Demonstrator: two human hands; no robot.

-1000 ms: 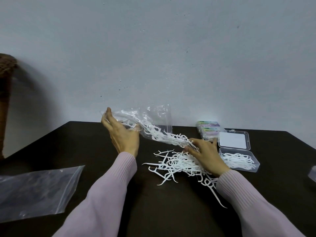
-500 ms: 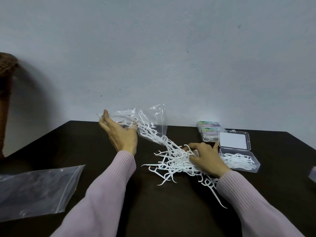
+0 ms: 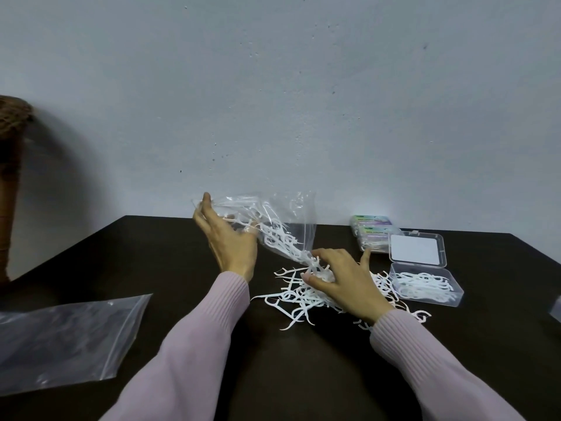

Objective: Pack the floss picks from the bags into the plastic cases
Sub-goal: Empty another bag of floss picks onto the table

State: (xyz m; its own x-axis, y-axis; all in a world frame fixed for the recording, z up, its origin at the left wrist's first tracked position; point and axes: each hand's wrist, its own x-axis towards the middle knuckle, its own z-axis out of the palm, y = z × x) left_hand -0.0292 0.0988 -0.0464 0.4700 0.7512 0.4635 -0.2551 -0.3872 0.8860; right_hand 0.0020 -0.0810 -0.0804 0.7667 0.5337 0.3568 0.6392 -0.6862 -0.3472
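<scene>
Tipping the bag [image 3: 282, 220] with your left hand [image 3: 230, 244] gripping its raised end, your right hand [image 3: 343, 278] clutches floss picks [image 3: 291, 296] at its mouth; the open case [image 3: 425, 284] lies just right.

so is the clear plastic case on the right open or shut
Open. The clear plastic case has its lid folded back flat on the dark table, and white floss picks lie in the uncovered tray.

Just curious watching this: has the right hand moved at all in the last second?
Yes. The right hand has slid left, away from the open plastic case, which has stayed put, and now grips floss picks at the bag's mouth.
</scene>
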